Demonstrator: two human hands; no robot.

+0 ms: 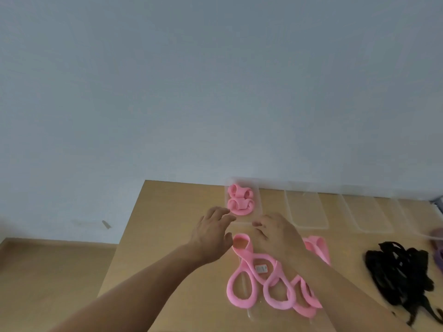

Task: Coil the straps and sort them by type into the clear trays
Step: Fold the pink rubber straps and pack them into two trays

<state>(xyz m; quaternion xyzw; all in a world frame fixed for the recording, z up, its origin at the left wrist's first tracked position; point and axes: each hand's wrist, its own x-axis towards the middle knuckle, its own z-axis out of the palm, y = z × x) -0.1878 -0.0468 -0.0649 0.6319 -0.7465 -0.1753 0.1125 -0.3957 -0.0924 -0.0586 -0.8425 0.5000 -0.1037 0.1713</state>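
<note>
Reaching forward over the wooden table, the left hand and the right hand hover side by side just short of the nearest clear tray. The left hand's fingers are spread and loosely bent, with nothing between them. The right hand is also slack, its fingers drooping toward the tray's near edge, and it grips nothing as far as the slightly blurred view shows. Two coiled pink straps lie inside that tray, one behind the other. To its right, along the back edge of the table by the wall, stand a second clear tray and a third clear tray. Below the hands, a loose pink strap sprawls on the table in several open loops, with a small white label on it; the right forearm crosses over part of it. Another pink strap shows just past the right wrist. Farther right lies a tangled heap of black straps, well apart from the pink ones, and a purple strap is cut off by the right edge.
</note>
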